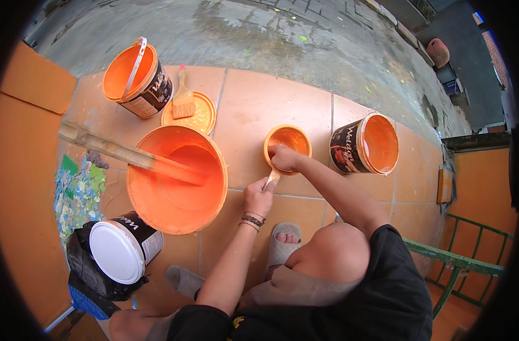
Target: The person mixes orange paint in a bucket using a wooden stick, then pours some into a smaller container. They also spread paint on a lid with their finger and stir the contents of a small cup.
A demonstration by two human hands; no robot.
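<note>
My left hand (pixel 258 198) is closed round the paint-smeared handle of a round orange dipper (pixel 293 132), held over the tiles in front of me. My right hand (pixel 284 158) reaches across and sits inside the dipper's near rim. Its fingers are curled, and whatever they hold, if anything, is hidden. Orange paint coats the dipper's inside. To the left stands a big bucket (pixel 177 199) with orange paint in it, a wooden stick (pixel 109 146) leaning across its rim. On the right, a paint pail (pixel 380 145) lies tilted, its inside orange.
An orange-smeared pail (pixel 134 79) stands far left. Beside it a paintbrush (pixel 183 102) rests on an orange lid (pixel 205 116). Near left are a white-lidded pail (pixel 118 253), a black plastic bag (pixel 80 244) and a blue broom (pixel 92 301). A green metal rail (pixel 452 260) stands near right.
</note>
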